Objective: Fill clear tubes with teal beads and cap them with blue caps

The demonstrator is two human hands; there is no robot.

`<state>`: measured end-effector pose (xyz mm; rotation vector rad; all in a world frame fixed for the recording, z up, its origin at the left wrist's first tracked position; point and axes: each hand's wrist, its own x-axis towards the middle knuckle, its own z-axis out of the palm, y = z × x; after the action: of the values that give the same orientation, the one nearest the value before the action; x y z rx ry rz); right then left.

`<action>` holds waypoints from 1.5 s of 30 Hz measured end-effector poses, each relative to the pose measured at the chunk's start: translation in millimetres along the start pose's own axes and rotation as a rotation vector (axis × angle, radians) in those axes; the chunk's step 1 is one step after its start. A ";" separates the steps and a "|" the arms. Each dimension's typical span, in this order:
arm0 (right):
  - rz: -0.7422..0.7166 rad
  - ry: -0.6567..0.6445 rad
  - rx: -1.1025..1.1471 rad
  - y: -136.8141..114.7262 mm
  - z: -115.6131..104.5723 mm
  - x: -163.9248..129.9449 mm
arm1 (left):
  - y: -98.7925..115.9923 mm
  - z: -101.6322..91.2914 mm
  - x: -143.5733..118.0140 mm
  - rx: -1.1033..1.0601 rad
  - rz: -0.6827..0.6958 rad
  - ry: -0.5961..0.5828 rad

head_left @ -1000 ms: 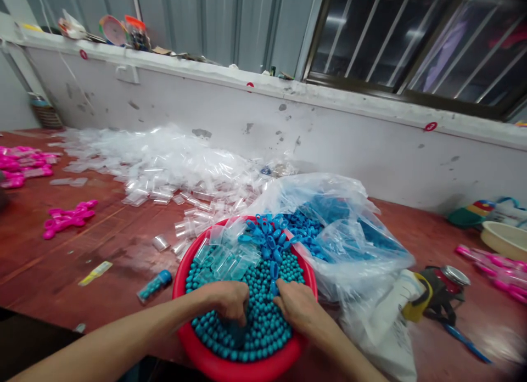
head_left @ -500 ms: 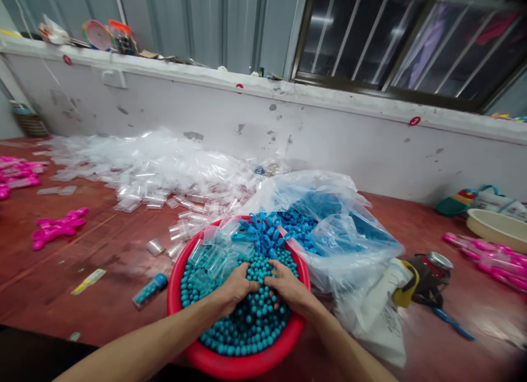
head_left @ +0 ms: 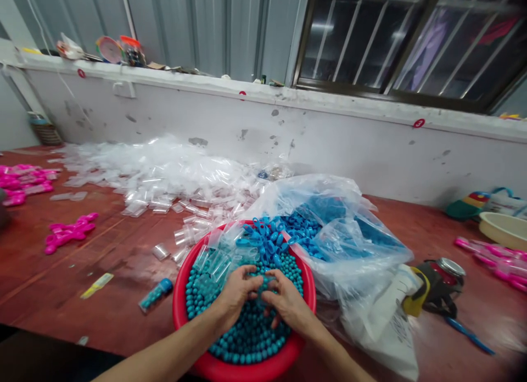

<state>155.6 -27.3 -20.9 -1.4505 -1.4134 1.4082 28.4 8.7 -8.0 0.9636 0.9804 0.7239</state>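
Left hand (head_left: 237, 292) and right hand (head_left: 285, 299) meet fingertip to fingertip, pinching a small item too hidden to identify, directly above the teal beads (head_left: 247, 338) in the red basin (head_left: 181, 310). Blue caps (head_left: 267, 239) lie just beyond.

Both forearms reach forward and converge; the left hand (head_left: 236, 294) and right hand (head_left: 286, 302) sit palms down. Fingers curl inward, fingertips almost meeting.

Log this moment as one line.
left hand and right hand: fingertips together | over teal beads | in round red plastic basin
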 end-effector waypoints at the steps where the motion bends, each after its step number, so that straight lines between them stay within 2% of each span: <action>1: -0.011 -0.004 -0.026 -0.8 0.4 -1.5 | -0.9 -0.8 -2.7 0.070 -0.029 -0.032; 3: -0.058 -0.020 -0.223 -5.8 -2.0 -6.8 | -3.2 -4.6 -7.2 0.290 -0.057 -0.070; 6: -0.112 -0.008 -0.718 -16.8 -11.3 -14.4 | -5.0 -14.1 -9.6 0.560 -0.049 -0.048; 8: -0.075 0.015 -0.967 -21.1 -17.5 -14.6 | -4.6 -18.4 -7.2 0.630 -0.066 -0.058; 10: -0.024 0.010 -1.065 -20.5 -20.5 -10.2 | -4.3 -17.6 -0.7 0.669 -0.081 -0.074; 13: -0.043 -0.007 -1.042 -13.4 -19.0 0.2 | -5.3 -8.9 13.8 0.661 -0.137 -0.105; 16: -0.099 0.031 -0.957 -7.6 -18.8 6.1 | -6.4 -3.2 23.5 0.578 -0.240 -0.172; 18: -0.100 0.027 -0.802 -8.2 -23.7 5.3 | -5.2 -5.8 22.9 0.485 -0.289 -0.229; 21: -0.029 -0.080 -0.609 -16.6 -36.5 0.8 | -0.5 -16.5 13.2 0.354 -0.316 -0.311; 23: -0.062 -0.046 -0.716 -25.7 -42.3 0.7 | 2.7 -23.7 4.8 0.250 -0.301 -0.344; 26: -0.099 0.191 -1.038 -38.9 -37.7 11.6 | 4.9 -29.6 -4.9 0.106 -0.263 -0.362; 28: -0.045 0.256 -1.118 -43.6 -26.9 24.8 | 4.7 -30.6 -8.2 0.069 -0.250 -0.360; 32: -0.034 0.270 -1.168 -40.1 -10.8 43.0 | 1.9 -31.8 -9.7 0.024 -0.164 -0.332; 35: -0.057 0.266 -1.203 -32.8 -16.0 36.1 | -1.7 -34.4 -7.5 0.033 -0.052 -0.319; 38: -0.090 0.254 -1.231 -27.7 -26.9 19.1 | -6.5 -35.8 -2.2 0.176 0.087 -0.183; 41: -0.145 0.213 -1.114 -25.8 -29.1 5.0 | -10.5 -34.3 1.9 0.289 0.143 -0.098; 45: -0.324 0.155 -0.837 -24.9 -19.2 -3.1 | -11.1 -32.5 -2.3 0.287 0.057 -0.143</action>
<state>168.4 -21.3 7.3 -1.6449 -2.1426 0.4810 -1.4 13.0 -24.8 1.2802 0.9484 0.5614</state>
